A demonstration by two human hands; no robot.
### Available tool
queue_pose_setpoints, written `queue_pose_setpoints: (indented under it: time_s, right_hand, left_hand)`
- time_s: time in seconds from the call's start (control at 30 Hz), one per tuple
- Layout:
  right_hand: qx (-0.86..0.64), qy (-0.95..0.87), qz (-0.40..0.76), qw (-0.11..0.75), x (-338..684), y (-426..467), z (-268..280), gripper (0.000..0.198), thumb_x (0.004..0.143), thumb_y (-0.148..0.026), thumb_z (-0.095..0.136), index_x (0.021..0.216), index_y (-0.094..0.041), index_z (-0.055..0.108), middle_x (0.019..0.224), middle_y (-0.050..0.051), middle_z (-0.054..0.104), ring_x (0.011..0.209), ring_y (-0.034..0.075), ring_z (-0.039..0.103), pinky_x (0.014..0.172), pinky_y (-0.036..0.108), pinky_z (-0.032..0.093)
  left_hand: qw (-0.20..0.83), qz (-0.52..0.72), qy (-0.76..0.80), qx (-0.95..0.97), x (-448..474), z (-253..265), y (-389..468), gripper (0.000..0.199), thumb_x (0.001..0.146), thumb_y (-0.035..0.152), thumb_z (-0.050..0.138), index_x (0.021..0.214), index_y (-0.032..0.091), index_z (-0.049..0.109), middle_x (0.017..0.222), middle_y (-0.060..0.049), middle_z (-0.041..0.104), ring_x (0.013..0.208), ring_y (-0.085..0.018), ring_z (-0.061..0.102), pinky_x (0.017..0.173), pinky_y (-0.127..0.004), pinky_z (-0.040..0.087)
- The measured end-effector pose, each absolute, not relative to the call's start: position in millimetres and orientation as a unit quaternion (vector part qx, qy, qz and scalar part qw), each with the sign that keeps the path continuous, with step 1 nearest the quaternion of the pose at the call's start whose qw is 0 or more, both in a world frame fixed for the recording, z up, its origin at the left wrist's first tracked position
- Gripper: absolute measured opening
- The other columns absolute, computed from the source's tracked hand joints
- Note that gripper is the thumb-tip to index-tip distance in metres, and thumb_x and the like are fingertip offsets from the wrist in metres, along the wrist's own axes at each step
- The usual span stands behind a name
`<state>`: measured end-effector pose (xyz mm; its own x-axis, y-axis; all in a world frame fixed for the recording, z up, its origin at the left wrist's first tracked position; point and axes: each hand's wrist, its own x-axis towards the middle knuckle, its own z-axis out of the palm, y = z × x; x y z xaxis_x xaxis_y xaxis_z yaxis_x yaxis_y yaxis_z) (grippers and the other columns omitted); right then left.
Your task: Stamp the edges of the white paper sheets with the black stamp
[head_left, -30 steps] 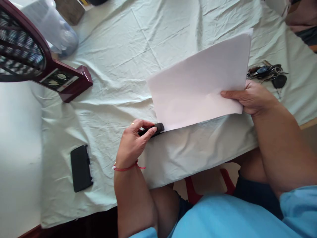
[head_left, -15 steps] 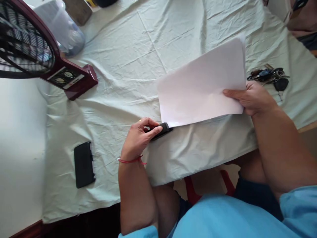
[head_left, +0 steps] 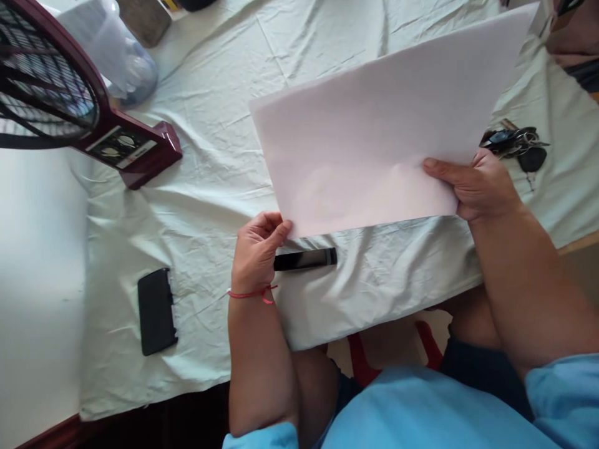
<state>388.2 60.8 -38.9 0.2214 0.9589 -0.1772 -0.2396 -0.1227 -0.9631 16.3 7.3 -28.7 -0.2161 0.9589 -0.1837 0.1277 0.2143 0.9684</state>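
Both my hands hold white paper [head_left: 374, 137], which is lifted and tilted above the cloth. My left hand [head_left: 259, 249] pinches its near left corner between thumb and fingers. At the near right edge, my right hand [head_left: 482, 187] grips it with the thumb on top and the fingers hidden beneath. A black stapler [head_left: 306, 259] lies on the cloth just below the paper's near edge, its left end hidden behind my left hand. Whether the paper is one sheet or several I cannot tell.
A pale cloth [head_left: 210, 168] covers the table. On the left are a maroon table fan [head_left: 150, 153] and a black phone case [head_left: 158, 312]. A clear plastic container [head_left: 135, 68] stands at the back left. A bunch of keys [head_left: 519, 143] lies beyond my right hand.
My left hand has let go of the stapler, which now lies on the cloth, and has taken the paper's left corner. The paper has been raised and spread out flatter.
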Motion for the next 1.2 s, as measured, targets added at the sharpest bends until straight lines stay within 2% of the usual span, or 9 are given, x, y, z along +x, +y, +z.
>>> queue_pose_setpoints:
  time_s: [0.1, 0.23, 0.43, 0.67, 0.73, 0.83, 0.9, 1.07, 1.2]
  right_hand:
    - [-0.535, -0.355, 0.515, 0.568, 387.1, 61.5, -42.7, 0.049, 0.067, -0.039, 0.116, 0.106, -0.022, 0.092, 0.122, 0.005, 0.092, 0.113, 0.027, 0.088, 0.111, 0.045, 0.076]
    - [-0.563, -0.376, 0.494, 0.546, 386.8, 63.6, -49.6, 0.05, 0.067, -0.046, 0.117, 0.101, -0.02, 0.092, 0.115, 0.006, 0.093, 0.105, 0.027, 0.087, 0.107, 0.045, 0.077]
    - [-0.55, -0.34, 0.495, 0.58, 382.2, 63.5, -43.1, 0.054, 0.058, -0.043, 0.121, 0.098, -0.021, 0.092, 0.115, 0.006, 0.093, 0.107, 0.027, 0.087, 0.109, 0.046, 0.076]
    - [-0.548, -0.331, 0.51, 0.575, 377.4, 61.7, -37.0, 0.058, 0.057, -0.043, 0.119, 0.101, -0.022, 0.09, 0.12, 0.006, 0.092, 0.12, 0.03, 0.087, 0.115, 0.049, 0.075]
    - [-0.549, -0.33, 0.51, 0.575, 379.1, 63.0, -38.4, 0.059, 0.056, -0.044, 0.119, 0.102, -0.023, 0.089, 0.121, 0.005, 0.092, 0.122, 0.031, 0.087, 0.116, 0.05, 0.075]
    - [-0.547, -0.327, 0.504, 0.583, 381.9, 65.2, -40.2, 0.064, 0.053, -0.043, 0.12, 0.105, -0.023, 0.088, 0.124, 0.006, 0.092, 0.125, 0.032, 0.087, 0.118, 0.05, 0.074]
    - [-0.546, -0.324, 0.502, 0.587, 382.1, 65.6, -40.0, 0.067, 0.052, -0.043, 0.12, 0.108, -0.022, 0.088, 0.127, 0.007, 0.091, 0.127, 0.032, 0.086, 0.12, 0.05, 0.073]
    - [-0.543, -0.32, 0.505, 0.589, 378.0, 62.9, -36.9, 0.062, 0.053, -0.041, 0.12, 0.103, -0.022, 0.089, 0.121, 0.005, 0.092, 0.122, 0.031, 0.087, 0.115, 0.049, 0.075]
    - [-0.54, -0.324, 0.505, 0.59, 378.5, 62.8, -37.4, 0.062, 0.052, -0.042, 0.121, 0.102, -0.023, 0.089, 0.119, 0.003, 0.092, 0.119, 0.03, 0.087, 0.114, 0.048, 0.075]
  left_hand:
    - [0.432, 0.444, 0.646, 0.446, 19.1, -28.3, 5.1, 0.046, 0.074, 0.054, 0.102, 0.076, 0.023, 0.068, 0.067, 0.004, 0.056, 0.06, -0.012, 0.039, 0.057, -0.027, 0.032]
    - [0.41, 0.439, 0.658, 0.454, 21.3, -29.6, 4.4, 0.061, 0.085, 0.069, 0.096, 0.068, 0.026, 0.058, 0.062, 0.004, 0.043, 0.058, -0.013, 0.033, 0.054, -0.03, 0.026]
    - [0.437, 0.448, 0.638, 0.448, 23.4, -28.7, 6.0, 0.053, 0.071, 0.061, 0.104, 0.087, 0.024, 0.071, 0.076, 0.002, 0.06, 0.063, -0.013, 0.044, 0.056, -0.027, 0.034]
    - [0.415, 0.469, 0.64, 0.445, 23.5, -28.3, 5.4, 0.074, 0.083, 0.081, 0.098, 0.067, 0.026, 0.052, 0.06, 0.007, 0.035, 0.056, -0.011, 0.028, 0.051, -0.029, 0.023]
    - [0.419, 0.474, 0.633, 0.446, 23.7, -27.7, 5.5, 0.073, 0.083, 0.082, 0.099, 0.069, 0.026, 0.054, 0.06, 0.006, 0.038, 0.055, -0.011, 0.031, 0.051, -0.029, 0.027]
    - [0.442, 0.468, 0.625, 0.442, 23.8, -26.5, 5.1, 0.066, 0.073, 0.069, 0.109, 0.075, 0.024, 0.061, 0.065, 0.005, 0.049, 0.057, -0.011, 0.038, 0.053, -0.025, 0.033]
    - [0.449, 0.463, 0.626, 0.438, 23.8, -25.8, 4.3, 0.064, 0.071, 0.064, 0.111, 0.075, 0.024, 0.061, 0.066, 0.005, 0.05, 0.057, -0.01, 0.038, 0.052, -0.025, 0.03]
    - [0.434, 0.463, 0.633, 0.443, 24.3, -25.8, 3.2, 0.075, 0.078, 0.079, 0.103, 0.066, 0.025, 0.054, 0.06, 0.007, 0.036, 0.054, -0.01, 0.026, 0.05, -0.029, 0.019]
    - [0.435, 0.471, 0.635, 0.432, 24.4, -28.9, 4.1, 0.079, 0.078, 0.086, 0.103, 0.066, 0.025, 0.053, 0.061, 0.006, 0.037, 0.055, -0.011, 0.027, 0.051, -0.03, 0.019]
